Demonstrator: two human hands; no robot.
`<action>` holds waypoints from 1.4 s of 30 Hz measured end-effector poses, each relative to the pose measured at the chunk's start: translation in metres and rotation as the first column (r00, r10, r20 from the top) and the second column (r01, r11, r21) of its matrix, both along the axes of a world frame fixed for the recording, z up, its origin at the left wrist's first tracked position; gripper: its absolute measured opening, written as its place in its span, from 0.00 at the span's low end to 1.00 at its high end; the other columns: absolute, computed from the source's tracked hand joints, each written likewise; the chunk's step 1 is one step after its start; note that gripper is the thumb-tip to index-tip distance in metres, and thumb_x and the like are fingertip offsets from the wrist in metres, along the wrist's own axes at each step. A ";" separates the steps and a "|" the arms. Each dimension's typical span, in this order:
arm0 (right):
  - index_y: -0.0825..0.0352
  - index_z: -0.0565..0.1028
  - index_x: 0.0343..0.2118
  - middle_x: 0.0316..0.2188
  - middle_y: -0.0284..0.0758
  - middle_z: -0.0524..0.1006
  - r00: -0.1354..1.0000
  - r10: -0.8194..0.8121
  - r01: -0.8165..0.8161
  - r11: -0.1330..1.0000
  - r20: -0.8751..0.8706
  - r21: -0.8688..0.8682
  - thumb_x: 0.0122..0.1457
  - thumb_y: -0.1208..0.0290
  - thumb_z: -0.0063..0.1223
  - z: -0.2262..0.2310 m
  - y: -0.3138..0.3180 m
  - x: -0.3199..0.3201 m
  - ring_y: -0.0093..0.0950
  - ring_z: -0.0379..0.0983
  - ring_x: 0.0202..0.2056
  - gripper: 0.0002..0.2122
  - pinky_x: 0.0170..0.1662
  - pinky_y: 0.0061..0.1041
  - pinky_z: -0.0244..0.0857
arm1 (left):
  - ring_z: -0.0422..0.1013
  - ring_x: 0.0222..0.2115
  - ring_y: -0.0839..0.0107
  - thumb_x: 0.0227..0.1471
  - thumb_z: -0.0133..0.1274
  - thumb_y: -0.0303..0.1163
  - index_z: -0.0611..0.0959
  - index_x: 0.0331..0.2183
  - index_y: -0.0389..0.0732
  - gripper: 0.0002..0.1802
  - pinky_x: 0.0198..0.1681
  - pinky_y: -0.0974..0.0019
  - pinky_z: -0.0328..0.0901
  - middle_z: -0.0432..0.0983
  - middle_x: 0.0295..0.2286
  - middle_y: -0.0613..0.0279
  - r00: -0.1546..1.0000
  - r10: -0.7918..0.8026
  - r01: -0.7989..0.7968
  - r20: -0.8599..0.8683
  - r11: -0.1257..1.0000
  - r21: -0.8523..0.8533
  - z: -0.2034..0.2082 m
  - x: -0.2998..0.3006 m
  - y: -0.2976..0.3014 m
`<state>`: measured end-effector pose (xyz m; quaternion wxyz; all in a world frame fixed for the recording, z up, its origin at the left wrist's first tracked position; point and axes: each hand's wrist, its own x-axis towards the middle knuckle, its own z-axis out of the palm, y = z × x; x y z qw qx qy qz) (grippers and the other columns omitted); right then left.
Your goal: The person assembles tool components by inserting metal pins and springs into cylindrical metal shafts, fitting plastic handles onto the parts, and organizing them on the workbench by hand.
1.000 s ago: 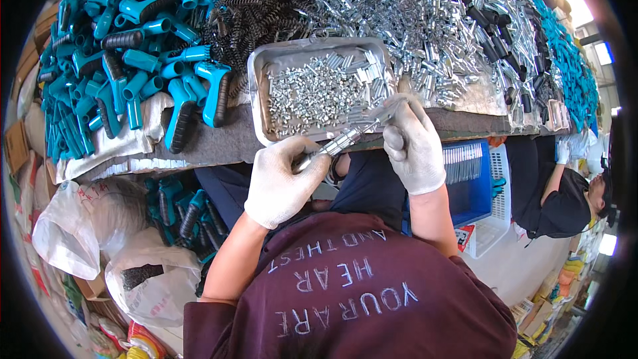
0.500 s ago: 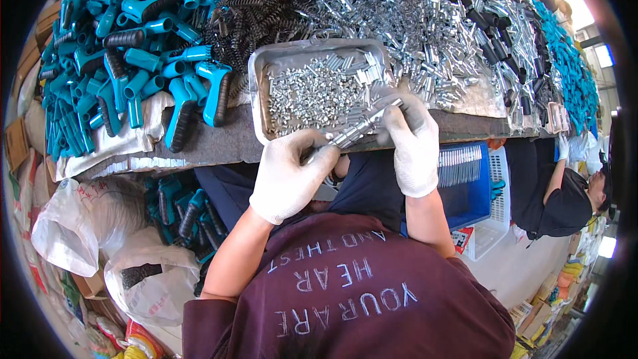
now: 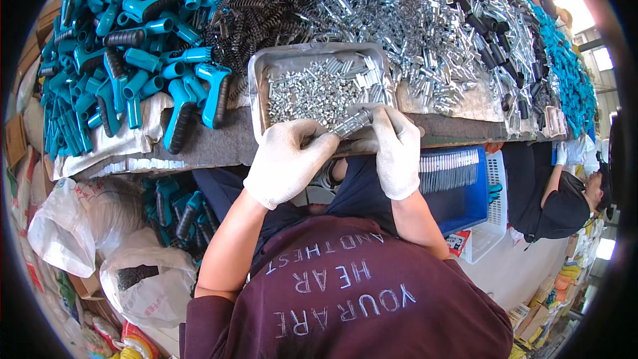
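My left hand (image 3: 290,161), in a white glove, is closed round the near end of a shiny metal cylindrical part (image 3: 351,123). My right hand (image 3: 397,149), gloved too, grips the other end of it, its fingertips partly hiding that end. The part slants up to the right over the front edge of a metal tray (image 3: 258,103). Inside the tray lie many small silvery metal pieces (image 3: 309,96), with short metal tubes (image 3: 367,78) at its right corner.
Teal handles with black grips (image 3: 126,60) are heaped at left. Dark springs (image 3: 249,20) and loose metal parts (image 3: 438,60) lie behind the tray. A blue crate (image 3: 458,203) of metal rods stands below the table at right, white bags (image 3: 149,279) at left. Another person (image 3: 565,203) sits farther right.
My right hand has come left and slightly down, closer to my left hand, onto the metal part's far end. My left hand has shifted slightly left.
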<state>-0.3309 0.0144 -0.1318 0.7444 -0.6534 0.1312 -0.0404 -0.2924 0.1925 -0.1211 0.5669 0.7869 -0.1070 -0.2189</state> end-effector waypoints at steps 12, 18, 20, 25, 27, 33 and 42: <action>0.72 0.65 0.57 0.43 0.42 0.77 0.972 -0.163 0.206 0.938 0.170 -0.280 0.68 0.61 0.41 -0.008 -0.038 0.045 0.23 0.76 0.31 0.22 0.27 0.17 0.69 | 0.77 0.26 0.58 0.49 0.52 0.45 0.85 0.30 0.35 0.21 0.35 0.60 0.69 0.80 0.23 0.49 0.994 -0.021 0.007 0.103 0.991 0.137 -0.034 0.027 0.002; 0.69 0.68 0.56 0.41 0.39 0.79 0.971 0.182 -0.064 0.823 0.155 -0.564 0.61 0.63 0.51 0.058 -0.001 0.125 0.23 0.76 0.32 0.23 0.32 0.20 0.70 | 0.75 0.24 0.60 0.49 0.53 0.46 0.84 0.25 0.35 0.21 0.32 0.59 0.68 0.77 0.20 0.49 0.997 0.001 -0.007 0.079 0.997 0.074 -0.051 0.032 0.006; 0.67 0.70 0.55 0.42 0.41 0.80 0.903 0.396 -0.138 0.635 0.166 -0.760 0.58 0.63 0.54 0.059 0.023 0.157 0.30 0.79 0.34 0.22 0.39 0.27 0.72 | 0.75 0.24 0.61 0.50 0.53 0.46 0.84 0.25 0.35 0.22 0.32 0.59 0.68 0.77 0.20 0.50 0.997 0.016 -0.018 0.078 0.999 0.030 -0.057 0.035 0.007; 0.63 0.73 0.50 0.44 0.45 0.78 0.777 0.610 -0.065 0.328 0.158 -0.942 0.57 0.61 0.53 0.061 0.097 0.205 0.41 0.76 0.43 0.19 0.49 0.36 0.69 | 0.76 0.25 0.60 0.50 0.52 0.48 0.85 0.25 0.36 0.23 0.34 0.59 0.69 0.78 0.20 0.50 0.995 0.012 -0.018 0.098 0.998 0.053 -0.059 0.038 0.002; 0.62 0.74 0.48 0.44 0.44 0.77 0.684 0.717 -0.024 0.208 0.135 -0.978 0.57 0.61 0.52 0.051 0.129 0.215 0.41 0.74 0.45 0.18 0.51 0.36 0.68 | 0.77 0.27 0.58 0.50 0.51 0.49 0.85 0.26 0.36 0.23 0.36 0.58 0.69 0.78 0.22 0.49 0.999 -0.007 0.005 0.046 0.999 0.045 -0.059 0.038 0.005; 0.61 0.78 0.33 0.35 0.37 0.75 0.577 0.817 0.192 -0.131 0.004 -0.973 0.53 0.67 0.54 0.017 0.192 0.226 0.36 0.72 0.41 0.07 0.45 0.35 0.69 | 0.77 0.33 0.52 0.51 0.51 0.48 0.84 0.33 0.35 0.23 0.41 0.56 0.68 0.80 0.29 0.45 0.999 -0.038 0.039 0.011 0.999 -0.031 -0.063 0.037 0.003; 0.63 0.77 0.33 0.39 0.39 0.74 0.686 0.722 0.195 -0.069 0.086 -0.978 0.53 0.72 0.53 -0.021 0.210 0.233 0.36 0.72 0.43 0.06 0.45 0.33 0.70 | 0.70 0.47 0.46 0.55 0.45 0.42 0.79 0.44 0.33 0.23 0.55 0.54 0.61 0.76 0.44 0.40 0.965 -0.144 0.139 0.220 0.990 0.038 -0.059 0.039 0.006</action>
